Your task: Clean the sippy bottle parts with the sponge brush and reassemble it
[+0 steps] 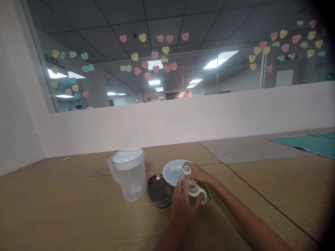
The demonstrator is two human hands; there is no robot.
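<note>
My left hand (182, 200) is closed around a small clear bottle with a white collar and handle (202, 196). The bottle's round mouth is uncovered and faces up. Just above and behind it, my right hand (198, 172) pinches a white cap (186, 170), its hollow underside turned towards me. A white bowl (169, 170) with something clear in it sits behind both hands, partly covered by them. To the left lies a dark metal tray (158, 190), touching or very near the bowl. A thin green stick-like object (209, 191) rests under my right forearm, partly hidden.
A translucent lidded pitcher (132, 177) stands left of the tray, handle to the left. At the far right a teal cloth (309, 143) lies on the table (78, 209). A pale scrap (66, 159) is at the back left. A low white wall (157, 127) with windows closes the back.
</note>
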